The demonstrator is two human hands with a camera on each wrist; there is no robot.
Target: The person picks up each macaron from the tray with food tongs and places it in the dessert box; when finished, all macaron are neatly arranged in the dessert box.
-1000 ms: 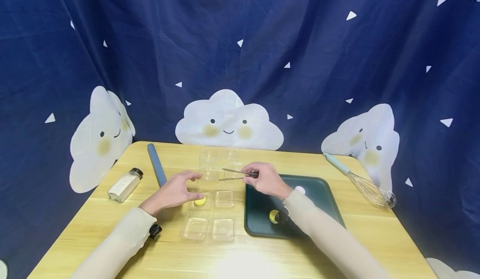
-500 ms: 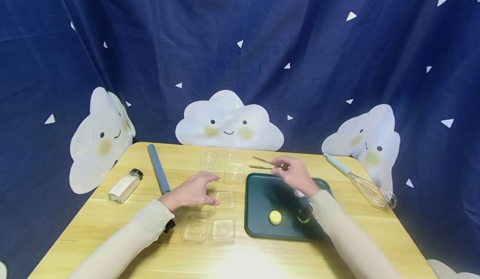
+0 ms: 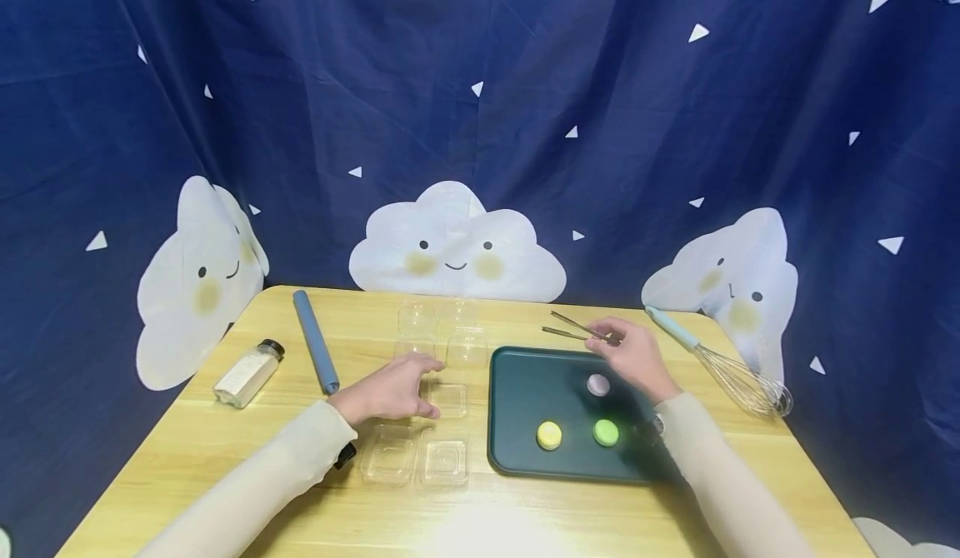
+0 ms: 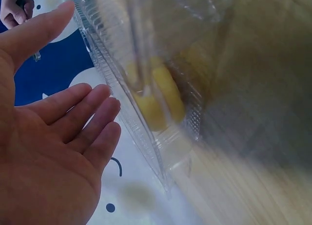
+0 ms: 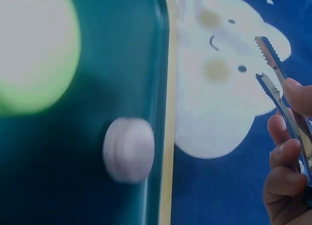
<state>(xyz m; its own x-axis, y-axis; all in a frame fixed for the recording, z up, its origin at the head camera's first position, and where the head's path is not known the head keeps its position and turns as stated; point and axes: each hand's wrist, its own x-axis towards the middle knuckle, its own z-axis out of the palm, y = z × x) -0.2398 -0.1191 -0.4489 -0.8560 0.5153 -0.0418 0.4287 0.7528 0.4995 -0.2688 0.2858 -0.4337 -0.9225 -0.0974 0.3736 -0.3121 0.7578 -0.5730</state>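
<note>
My left hand hovers over the clear plastic boxes with relaxed fingers, holding nothing. In the left wrist view its fingertips are close to the edge of a clear box that has a yellow macaron inside; whether they touch, I cannot tell. That macaron is hidden by the hand in the head view. My right hand holds metal tongs above the back of the dark green tray; their serrated tips are apart, with nothing between. On the tray lie a yellow macaron, a green macaron and a pale purple macaron.
Clear boxes with raised lids, such as the front box, stand left of the tray. A blue-grey rolling pin and a black-capped jar lie at the left. A whisk lies right of the tray. A patterned curtain hangs behind the table.
My right hand has moved right with the tongs, from over the boxes to over the tray, uncovering the green macaron. My left hand has shifted slightly right, covering the boxed yellow macaron.
</note>
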